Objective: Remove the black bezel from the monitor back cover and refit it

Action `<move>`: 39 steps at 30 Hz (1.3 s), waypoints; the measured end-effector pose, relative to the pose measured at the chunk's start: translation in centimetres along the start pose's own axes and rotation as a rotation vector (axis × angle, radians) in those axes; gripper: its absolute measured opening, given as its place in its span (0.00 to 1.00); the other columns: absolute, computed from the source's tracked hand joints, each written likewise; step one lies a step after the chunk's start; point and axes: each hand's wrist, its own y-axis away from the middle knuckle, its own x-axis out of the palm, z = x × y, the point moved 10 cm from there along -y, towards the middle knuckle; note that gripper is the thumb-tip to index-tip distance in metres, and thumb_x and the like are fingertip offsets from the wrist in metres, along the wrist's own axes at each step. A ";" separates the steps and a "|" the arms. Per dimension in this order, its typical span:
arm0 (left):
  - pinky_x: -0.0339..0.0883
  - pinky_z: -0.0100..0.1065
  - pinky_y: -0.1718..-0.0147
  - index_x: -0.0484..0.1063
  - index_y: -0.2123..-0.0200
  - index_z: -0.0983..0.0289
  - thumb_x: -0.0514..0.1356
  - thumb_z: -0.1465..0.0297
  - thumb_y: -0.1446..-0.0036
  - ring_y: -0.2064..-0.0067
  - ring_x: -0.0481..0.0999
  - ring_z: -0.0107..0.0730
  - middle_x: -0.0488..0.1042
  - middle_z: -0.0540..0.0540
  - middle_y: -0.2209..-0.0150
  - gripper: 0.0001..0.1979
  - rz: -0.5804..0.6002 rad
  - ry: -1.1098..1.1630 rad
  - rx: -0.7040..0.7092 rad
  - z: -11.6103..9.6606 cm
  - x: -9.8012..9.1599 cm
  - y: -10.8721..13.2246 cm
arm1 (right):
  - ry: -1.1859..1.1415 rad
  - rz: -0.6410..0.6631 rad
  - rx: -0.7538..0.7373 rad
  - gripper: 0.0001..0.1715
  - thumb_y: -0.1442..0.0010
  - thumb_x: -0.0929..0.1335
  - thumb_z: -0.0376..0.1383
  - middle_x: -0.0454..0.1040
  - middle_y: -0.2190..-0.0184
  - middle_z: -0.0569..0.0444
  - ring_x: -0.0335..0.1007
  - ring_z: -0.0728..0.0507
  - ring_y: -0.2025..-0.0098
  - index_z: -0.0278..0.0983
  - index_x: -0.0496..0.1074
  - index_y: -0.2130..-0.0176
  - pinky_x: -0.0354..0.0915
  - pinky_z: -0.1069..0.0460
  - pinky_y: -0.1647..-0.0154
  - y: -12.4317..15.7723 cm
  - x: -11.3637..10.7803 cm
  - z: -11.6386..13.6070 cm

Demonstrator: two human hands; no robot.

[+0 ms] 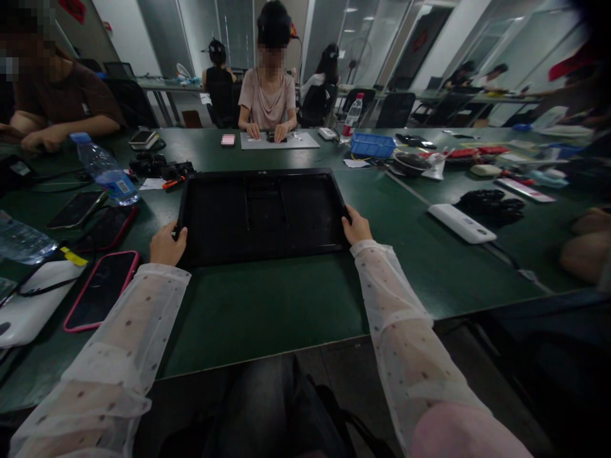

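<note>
Near the front edge of the desk (pixel 267 318), the left hand (pixel 167 243) and right hand (pixel 358 227) grip a black shell (pixel 265 219) by opposite sides, not yet released.

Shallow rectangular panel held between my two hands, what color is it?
The shallow rectangular panel is black; it shows best in the head view.

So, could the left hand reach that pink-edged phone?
Probably yes: the pink-edged phone lies near the left hand, and nothing seems to stand between them. That hand is gripping the black panel, though, so it would need to let go.
</note>
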 end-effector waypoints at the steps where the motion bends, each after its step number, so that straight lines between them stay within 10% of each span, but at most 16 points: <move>1: 0.69 0.48 0.38 0.74 0.36 0.68 0.54 0.61 0.33 0.44 0.79 0.52 0.80 0.68 0.43 0.27 0.004 0.004 -0.002 0.0 0.1 0.0 | 0.003 0.000 0.005 0.35 0.36 0.64 0.33 0.78 0.39 0.40 0.72 0.31 0.33 0.32 0.70 0.32 0.65 0.33 0.29 0.0 0.0 0.0; 39: 0.69 0.53 0.40 0.74 0.35 0.64 0.55 0.58 0.32 0.42 0.79 0.59 0.81 0.67 0.45 0.27 0.000 -0.045 -0.059 0.4 -0.9 0.3 | -0.002 -0.039 -0.045 0.34 0.38 0.64 0.33 0.79 0.40 0.42 0.76 0.31 0.37 0.33 0.74 0.34 0.67 0.32 0.31 -0.2 -0.6 1.5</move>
